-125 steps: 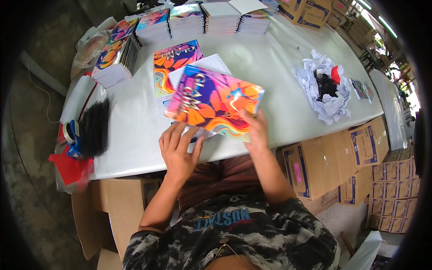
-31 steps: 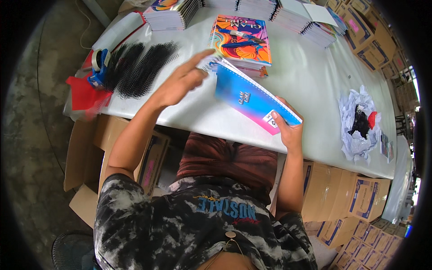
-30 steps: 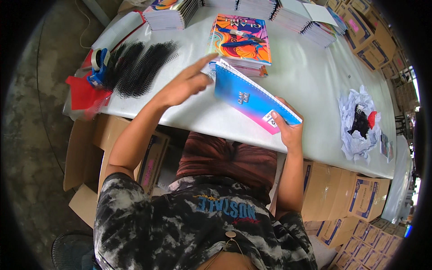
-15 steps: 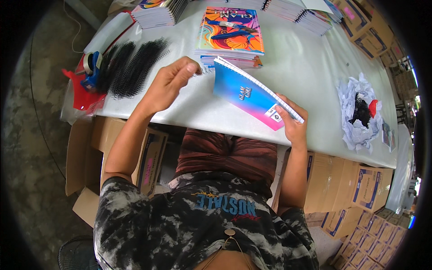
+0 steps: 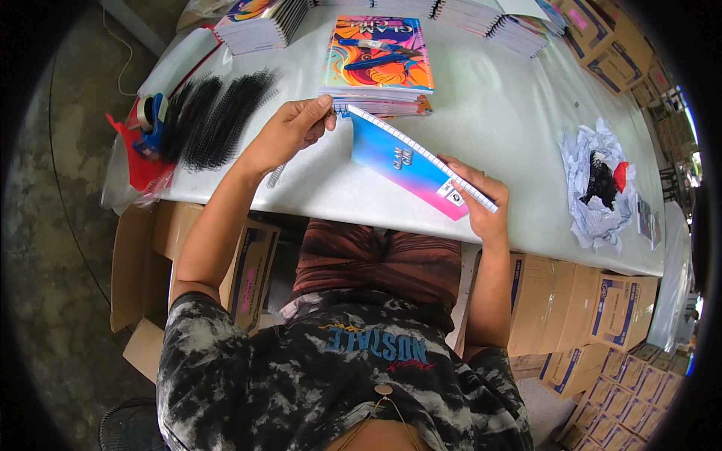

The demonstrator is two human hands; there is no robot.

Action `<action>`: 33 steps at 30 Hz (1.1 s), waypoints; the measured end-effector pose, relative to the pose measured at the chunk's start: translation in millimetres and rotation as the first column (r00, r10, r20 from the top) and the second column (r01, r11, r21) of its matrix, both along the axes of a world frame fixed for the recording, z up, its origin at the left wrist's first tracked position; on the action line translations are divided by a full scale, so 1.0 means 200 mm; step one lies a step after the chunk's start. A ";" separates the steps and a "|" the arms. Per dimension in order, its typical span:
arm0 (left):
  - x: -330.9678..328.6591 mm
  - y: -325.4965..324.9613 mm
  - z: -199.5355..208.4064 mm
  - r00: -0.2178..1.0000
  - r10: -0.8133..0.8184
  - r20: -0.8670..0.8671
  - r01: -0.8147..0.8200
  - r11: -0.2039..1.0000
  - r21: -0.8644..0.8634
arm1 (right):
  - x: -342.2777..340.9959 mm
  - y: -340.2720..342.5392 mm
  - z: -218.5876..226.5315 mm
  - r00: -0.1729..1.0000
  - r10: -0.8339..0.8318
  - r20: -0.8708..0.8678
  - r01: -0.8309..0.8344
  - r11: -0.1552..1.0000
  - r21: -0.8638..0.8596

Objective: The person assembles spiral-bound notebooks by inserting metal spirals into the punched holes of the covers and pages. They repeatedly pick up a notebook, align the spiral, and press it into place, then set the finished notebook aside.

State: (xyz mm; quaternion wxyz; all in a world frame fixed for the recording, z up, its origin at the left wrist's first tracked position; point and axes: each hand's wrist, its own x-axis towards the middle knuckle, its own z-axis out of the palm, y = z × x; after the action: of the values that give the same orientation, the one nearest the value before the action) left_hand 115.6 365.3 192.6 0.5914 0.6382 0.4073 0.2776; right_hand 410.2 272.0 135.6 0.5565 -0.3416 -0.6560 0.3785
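Note:
My right hand [image 5: 481, 197] grips a blue-to-pink notebook [image 5: 391, 156] at its lower right corner, thumb on the cover. Its punched white edge faces up and slants down to the right. At the notebook's upper left corner, my left hand [image 5: 297, 131] pinches a dark spiral binding coil [image 5: 275, 176], whose tail hangs out below the hand. The coil's front end meets the corner of the punched edge; whether it has entered the holes is too small to tell. Just beyond lies a stack of colourful notebooks [image 5: 376, 71] with two blue pen-like tools [image 5: 380, 54] on top.
Loose black coils [image 5: 222, 120] lie in a heap at the left, beside a blue tape dispenser [image 5: 154, 120] and red plastic [image 5: 139, 161]. Bound notebooks [image 5: 259, 30] stand along the back. Crumpled paper [image 5: 598, 188] with black scraps sits at the right. Cardboard boxes [image 5: 560, 301] stand under the table.
My left hand has moved slightly right, bringing the coil's end to the notebook's corner. The notebook has shifted a little left and down, and the coil's tail now shows below my hand.

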 end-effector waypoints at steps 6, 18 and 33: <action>-0.01 0.03 0.09 0.998 -0.058 -0.023 0.056 0.995 -0.082 | 0.00 -0.01 -0.01 1.000 0.019 -0.002 -0.019 0.998 0.060; 0.04 -0.04 0.28 0.749 0.098 -0.655 0.474 0.612 0.633 | -0.07 -0.06 0.01 1.000 -0.026 -0.017 0.025 0.999 -0.037; 0.06 -0.11 0.41 0.559 0.262 -0.787 0.653 0.446 0.613 | -0.14 -0.07 -0.03 0.987 -0.090 0.130 0.076 0.991 0.106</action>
State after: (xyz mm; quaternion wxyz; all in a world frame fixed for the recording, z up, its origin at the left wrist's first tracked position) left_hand 128.0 344.2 273.6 -0.0433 0.9415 0.3319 0.0406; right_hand 381.9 257.5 130.4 0.5429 -0.3649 -0.6954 0.2976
